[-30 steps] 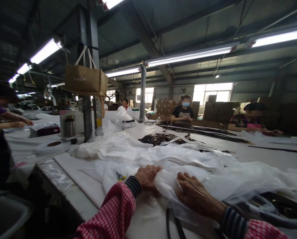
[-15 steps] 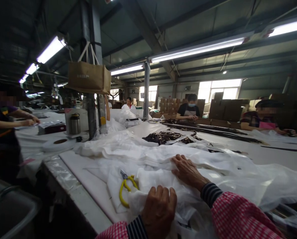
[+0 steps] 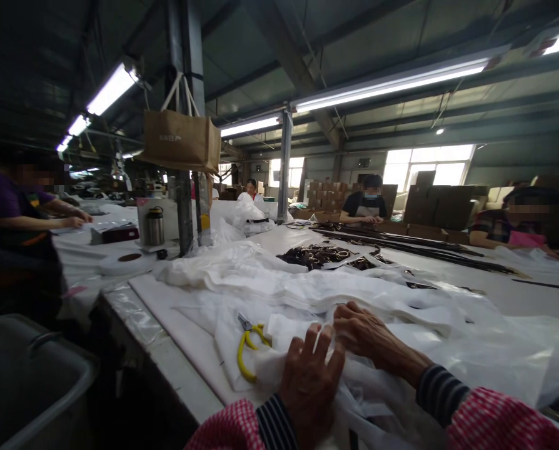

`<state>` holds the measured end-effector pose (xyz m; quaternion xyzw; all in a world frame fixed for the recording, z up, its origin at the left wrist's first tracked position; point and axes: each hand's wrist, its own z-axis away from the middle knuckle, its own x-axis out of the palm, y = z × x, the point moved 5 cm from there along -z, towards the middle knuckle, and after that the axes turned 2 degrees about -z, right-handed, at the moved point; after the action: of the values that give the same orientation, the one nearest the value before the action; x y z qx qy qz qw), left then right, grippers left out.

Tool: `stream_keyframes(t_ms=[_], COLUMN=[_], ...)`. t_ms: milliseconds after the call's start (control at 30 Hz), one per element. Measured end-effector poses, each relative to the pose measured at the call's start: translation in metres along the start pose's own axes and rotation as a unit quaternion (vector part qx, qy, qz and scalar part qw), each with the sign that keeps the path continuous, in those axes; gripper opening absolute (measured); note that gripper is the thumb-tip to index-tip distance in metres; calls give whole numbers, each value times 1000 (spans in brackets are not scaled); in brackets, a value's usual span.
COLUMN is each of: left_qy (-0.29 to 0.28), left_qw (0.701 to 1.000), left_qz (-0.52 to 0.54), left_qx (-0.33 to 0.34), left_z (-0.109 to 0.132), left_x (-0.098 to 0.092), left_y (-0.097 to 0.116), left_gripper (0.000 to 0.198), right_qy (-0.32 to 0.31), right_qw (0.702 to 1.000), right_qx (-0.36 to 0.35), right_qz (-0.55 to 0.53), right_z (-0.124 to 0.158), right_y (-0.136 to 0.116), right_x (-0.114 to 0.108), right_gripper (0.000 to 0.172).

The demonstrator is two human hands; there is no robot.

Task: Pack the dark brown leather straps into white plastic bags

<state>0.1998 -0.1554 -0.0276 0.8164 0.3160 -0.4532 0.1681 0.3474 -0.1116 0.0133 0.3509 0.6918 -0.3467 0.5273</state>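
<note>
Thin, whitish see-through plastic sheeting (image 3: 242,284) lies rumpled over the near part of the table. My left hand (image 3: 312,381) is bent over it, fingers curled into the folds and slightly apart, thumb hidden. Close beside it, my right hand (image 3: 371,337) has its fingers bent down and pinched into the same sheeting; the fingertips are covered. Left of my left hand, yellow-handled pliers (image 3: 247,353) rest on the sheeting with their metal jaws pointing away.
Dark straps with metal rings (image 3: 319,255) are heaped farther back on the white table (image 3: 476,284). A grey bin (image 3: 40,387) stands low at left. A brown bag (image 3: 181,139) hangs on a post (image 3: 184,212). Several people work around, one (image 3: 21,219) at left.
The view has swung left, so things sit farther right. My hands have come closer together, and my left fingers have spread a little and reached forward over the sheeting.
</note>
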Motion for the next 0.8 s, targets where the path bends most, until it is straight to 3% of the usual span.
stream_keyframes(t_ms=[100, 167, 267, 367, 500, 567, 700, 800], left_qy=[-22, -54, -52, 19, 102, 106, 7, -92], left_qw=[997, 994, 998, 997, 987, 989, 999, 990], left_qz=[65, 84, 19, -77, -125, -106, -29, 108], left_qx=[-33, -52, -38, 3, 21, 18, -20, 28], left_z=[-8, -12, -12, -6, 0, -2, -9, -6], left_x=[-1, 1, 0, 0, 3, 5, 1, -22], left_y=[-11, -14, -10, 0, 12, 16, 13, 1], left_gripper=[100, 100, 73, 46, 31, 24, 31, 42], right_qy=[-9, -31, -38, -7, -4, -4, 1, -22], right_qw=[995, 987, 982, 981, 969, 962, 970, 986], right_qx=[-46, -67, -53, -11, 17, 45, 62, 21], right_qz=[-91, -141, -176, -194, -248, -268, -236, -162], right_z=[11, 19, 27, 28, 23, 22, 33, 48], right_y=[-6, -7, -5, -3, -6, -3, 10, 16], right_x=[-2, -1, 2, -1, -8, -9, 0, 18], right_gripper=[30, 39, 43, 41, 49, 53, 48, 45])
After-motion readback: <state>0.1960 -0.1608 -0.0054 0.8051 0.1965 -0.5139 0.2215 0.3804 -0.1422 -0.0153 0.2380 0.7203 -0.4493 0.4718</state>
